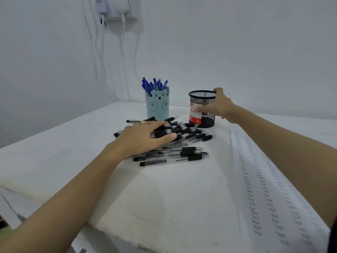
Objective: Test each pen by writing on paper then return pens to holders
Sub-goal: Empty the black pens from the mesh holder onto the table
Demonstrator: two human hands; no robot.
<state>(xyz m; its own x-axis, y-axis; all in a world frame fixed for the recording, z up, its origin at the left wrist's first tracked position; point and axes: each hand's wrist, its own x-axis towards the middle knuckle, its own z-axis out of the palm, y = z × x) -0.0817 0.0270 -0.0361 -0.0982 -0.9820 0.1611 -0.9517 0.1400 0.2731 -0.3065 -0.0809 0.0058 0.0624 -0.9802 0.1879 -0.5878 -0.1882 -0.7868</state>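
Observation:
A heap of several black-grip pens (pixel 182 154) lies in the middle of the white table (pixel 164 194). My left hand (pixel 144 137) rests flat on top of that heap, fingers spread over the pens. Behind them stands a black mesh holder (pixel 202 96) with a red and white label, and nothing shows above its rim. My right hand (pixel 218 105) grips this holder from the right, thumb across its front. To the left stands a light blue bear-face holder (pixel 158 105) full of several blue pens (pixel 155 84). A paper sheet (pixel 264 189) covered in rows of written words lies at the right.
The white wall meets the table just behind the holders. White cables (pixel 122 55) hang down from a wall socket at the upper left. The table's front edge runs across the bottom left of the view.

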